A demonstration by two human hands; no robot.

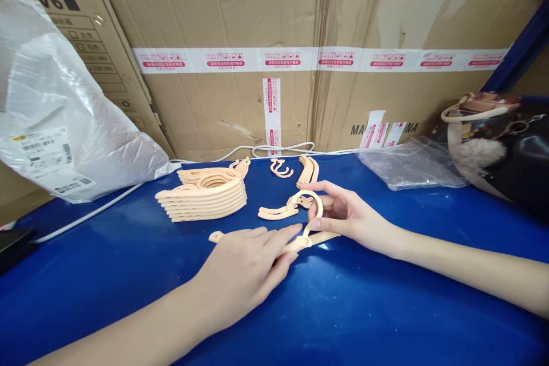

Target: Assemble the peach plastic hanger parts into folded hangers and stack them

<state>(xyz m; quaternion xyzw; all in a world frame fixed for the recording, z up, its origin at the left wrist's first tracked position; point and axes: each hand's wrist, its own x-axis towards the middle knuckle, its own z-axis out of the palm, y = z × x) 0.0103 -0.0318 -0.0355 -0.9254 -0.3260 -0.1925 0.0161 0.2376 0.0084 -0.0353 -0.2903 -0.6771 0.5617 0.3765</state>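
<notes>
My left hand (249, 260) lies over one arm of a cream plastic folding hanger (323, 237), its fingers closed around the arm near the middle joint. Between thumb and fingers, my right hand (343, 211) pinches the curved hanger hook (318, 201), whose lower end meets that joint. Whether the hook is fixed in the joint I cannot tell. Just behind the hands rest loose hanger arms (278, 213). To the left stands a neat stack of folded hangers (206, 203), with several pieces leaning at its back right corner.
Loose hooks (282, 168) and stacked hanger arms (306, 170) lie farther back on the blue table (343, 309). A white parcel bag (72, 103) stands at left. Clear plastic (412, 163) and a dark bag (514, 154) are at right. Cardboard boxes (223, 17) and a white cable (231, 154) line the back.
</notes>
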